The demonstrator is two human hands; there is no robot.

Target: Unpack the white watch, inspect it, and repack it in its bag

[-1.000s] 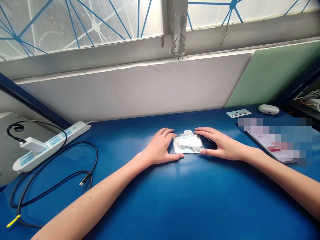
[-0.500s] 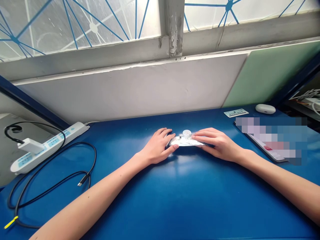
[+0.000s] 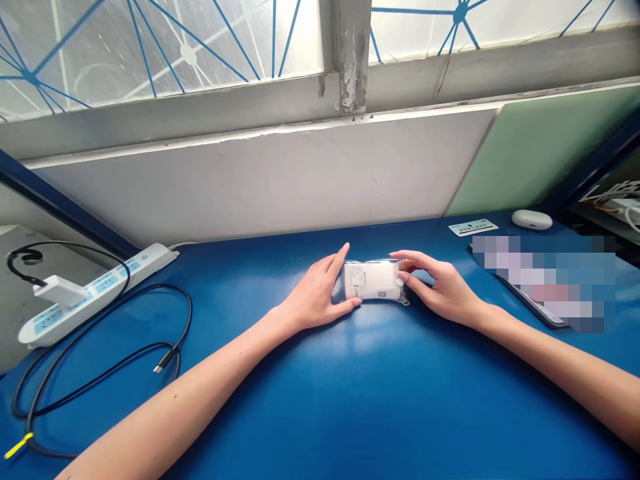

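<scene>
A small white packet (image 3: 375,280) in clear plastic wrap lies between my hands, over the middle of the blue table. Its visible face carries printed text at the left and a small square code at the lower right. My left hand (image 3: 320,287) holds the left end, its thumb at the lower edge and its index finger stretched up past the top corner. With thumb and fingertips, my right hand (image 3: 435,283) grips the right end, where the loose wrap crumples. The underside of the packet is hidden.
On the left are a white power strip (image 3: 145,263) with a charger plug (image 3: 63,293) and a coiled black cable (image 3: 170,357). At the right lie a phone-like device (image 3: 550,319), partly blurred out, a printed card (image 3: 473,227) and a white earbud case (image 3: 531,219). A wall stands behind.
The packet has turned over: a shiny side with a clear round disc showed before, and the white printed face shows now. My left index finger has lifted, and my right fingers have shifted their grip.
</scene>
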